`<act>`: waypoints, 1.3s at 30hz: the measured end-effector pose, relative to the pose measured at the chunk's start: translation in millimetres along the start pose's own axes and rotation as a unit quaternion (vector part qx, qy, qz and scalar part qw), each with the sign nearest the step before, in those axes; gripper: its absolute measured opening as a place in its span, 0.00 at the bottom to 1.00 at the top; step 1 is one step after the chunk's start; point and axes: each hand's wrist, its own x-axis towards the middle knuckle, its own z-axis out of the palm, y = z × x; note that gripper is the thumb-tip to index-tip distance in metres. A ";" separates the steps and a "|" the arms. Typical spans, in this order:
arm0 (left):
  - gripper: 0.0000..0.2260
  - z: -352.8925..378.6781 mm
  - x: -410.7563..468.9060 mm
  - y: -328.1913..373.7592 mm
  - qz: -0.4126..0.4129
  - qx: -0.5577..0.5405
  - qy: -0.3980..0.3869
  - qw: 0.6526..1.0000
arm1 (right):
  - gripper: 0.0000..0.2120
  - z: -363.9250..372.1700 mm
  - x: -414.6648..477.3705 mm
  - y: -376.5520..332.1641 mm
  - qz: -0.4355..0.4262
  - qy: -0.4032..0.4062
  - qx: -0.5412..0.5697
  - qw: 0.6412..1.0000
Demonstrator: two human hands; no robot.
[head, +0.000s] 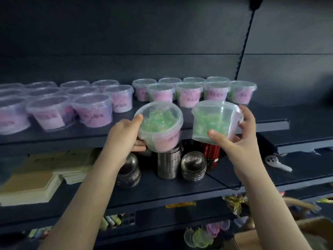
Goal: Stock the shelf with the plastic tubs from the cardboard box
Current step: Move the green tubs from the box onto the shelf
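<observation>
Plastic left tub and right tub sit inside curled fingers.

We cannot read the blurred pink labels on the clear plastic tubs; the frame corner crops the brown cardboard box.

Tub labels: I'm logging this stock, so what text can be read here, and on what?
Pink labels on the shelved tubs: dark characters, too blurred to read.
Label on the tub in the left hand: dark marks, unreadable.
Second tub, in the right hand: no label shows.
Nothing legible elsewhere.
</observation>
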 end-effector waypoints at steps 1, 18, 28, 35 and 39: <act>0.12 -4.3 10.0 2.8 0.010 0.013 0.011 1.000 | 0.43 10.3 8.8 3.2 -0.005 0.001 -0.034 0.999; 0.23 4.0 54.7 1.5 0.291 0.376 0.144 0.868 | 0.21 50.6 98.7 66.1 -0.192 -0.010 -0.364 0.911; 0.21 12.5 96.5 -21.2 0.367 0.372 0.099 0.846 | 0.15 41.3 153.1 55.5 -0.216 -0.180 -0.261 0.923; 0.18 11.9 107.2 -33.4 0.374 0.348 0.126 0.850 | 0.15 38.9 162.9 56.3 -0.232 -0.207 -0.267 0.912; 0.18 10.1 106.9 -31.7 0.370 0.329 0.125 0.860 | 0.13 37.5 162.0 59.3 -0.222 -0.203 -0.254 0.919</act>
